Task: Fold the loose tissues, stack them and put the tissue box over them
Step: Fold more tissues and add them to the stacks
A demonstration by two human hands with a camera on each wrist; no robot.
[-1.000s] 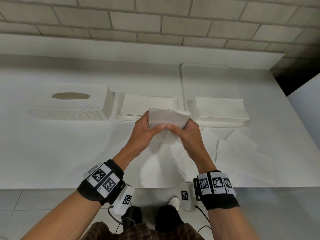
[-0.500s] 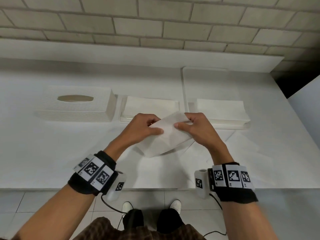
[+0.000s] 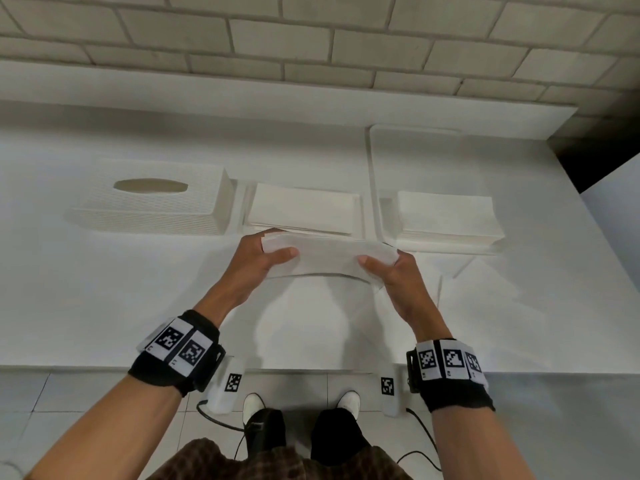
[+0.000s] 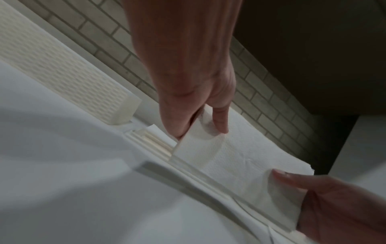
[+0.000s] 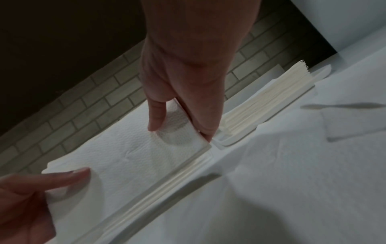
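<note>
We hold a folded white paper tissue [image 3: 329, 259] stretched flat between both hands, its long axis running left to right, parallel to the table's front edge, lifted above the white table [image 3: 104, 306] near its middle. Our left hand [image 3: 258, 261] pinches the tissue's left end, thumb on top and fingers curled underneath; our right hand [image 3: 394, 275] pinches the right end the same way. In the left wrist view the thumb [image 4: 219, 122] presses down on the sheet while the other fingers sit below it, and the right wrist view shows the matching grip at the other end. Both forearms reach forward from the table's front edge, each wrist wrapped in a black band with square printed markers.

Just behind the tissue, toward the back edge, lies a flat stack of folded white tissues [image 3: 304, 211]. Left of that stack stands the white textured tissue box with an oval slot [image 3: 152, 206]. To the right, a second stack of white tissues [image 3: 446, 216] rests in a shallow white tray [image 3: 375, 174]. Loose unfolded white sheets [image 3: 485, 306] lie spread on the table toward the right front corner.
</note>
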